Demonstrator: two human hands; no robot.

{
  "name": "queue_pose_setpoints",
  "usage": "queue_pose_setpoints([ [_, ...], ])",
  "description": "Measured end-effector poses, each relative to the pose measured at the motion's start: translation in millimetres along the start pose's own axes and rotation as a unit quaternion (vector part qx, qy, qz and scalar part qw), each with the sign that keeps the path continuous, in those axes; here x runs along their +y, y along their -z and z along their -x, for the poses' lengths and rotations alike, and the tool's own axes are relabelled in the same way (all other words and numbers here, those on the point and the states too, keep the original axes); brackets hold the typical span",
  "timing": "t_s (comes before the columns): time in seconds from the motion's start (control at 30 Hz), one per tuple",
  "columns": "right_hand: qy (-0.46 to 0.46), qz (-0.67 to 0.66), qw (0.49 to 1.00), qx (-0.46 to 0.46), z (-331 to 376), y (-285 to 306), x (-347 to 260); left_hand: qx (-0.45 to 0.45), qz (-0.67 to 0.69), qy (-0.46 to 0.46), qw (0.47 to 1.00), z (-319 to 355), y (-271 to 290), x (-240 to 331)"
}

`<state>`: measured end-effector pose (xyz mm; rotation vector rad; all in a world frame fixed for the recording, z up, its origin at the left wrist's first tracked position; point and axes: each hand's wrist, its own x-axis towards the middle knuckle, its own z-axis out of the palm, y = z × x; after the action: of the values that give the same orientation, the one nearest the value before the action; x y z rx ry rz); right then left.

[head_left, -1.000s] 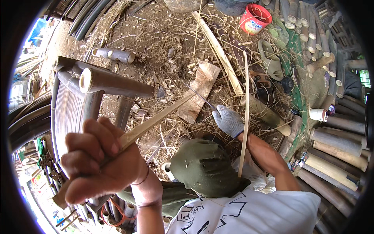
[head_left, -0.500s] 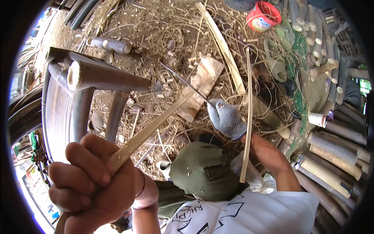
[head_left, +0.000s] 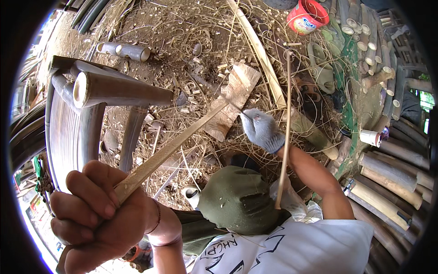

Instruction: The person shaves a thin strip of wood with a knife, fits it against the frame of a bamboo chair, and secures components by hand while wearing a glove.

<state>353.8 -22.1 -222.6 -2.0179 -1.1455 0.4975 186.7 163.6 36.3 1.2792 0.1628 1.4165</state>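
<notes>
One bamboo strip (head_left: 173, 148), slanting up-right, left hand (head_left: 98, 214)

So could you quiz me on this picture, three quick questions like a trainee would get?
1. True or false: the left hand grips the bamboo strip.
2. Which hand wears a grey glove: A left, B right?
3. Fill in: the red tub lies near the picture's ____ edge.

Key: 1 true. 2 B, the right hand. 3 top.
</notes>
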Motion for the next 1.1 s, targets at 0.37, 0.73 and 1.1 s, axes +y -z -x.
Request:
queue_pose_setpoints([
  [0.37, -0.234, 0.073, 0.969, -0.012, 29.0, 58.3, -8.2, -0.202, -0.406, 0.17, 0.875, 84.4, 36.3, -183.3],
  [0.73, -0.351, -0.064, 0.934, 0.009, 130.3, 85.7, -3.9, -0.382, -0.334, 0.07, 0.859, -103.2, 62.2, -91.7],
  [1.1, -0.392, -0.022, 0.917, 0.073, 218.2, 82.8, -51.7, -0.546, -0.129, 0.393, 0.728, 30.5, 110.9, -52.4],
])
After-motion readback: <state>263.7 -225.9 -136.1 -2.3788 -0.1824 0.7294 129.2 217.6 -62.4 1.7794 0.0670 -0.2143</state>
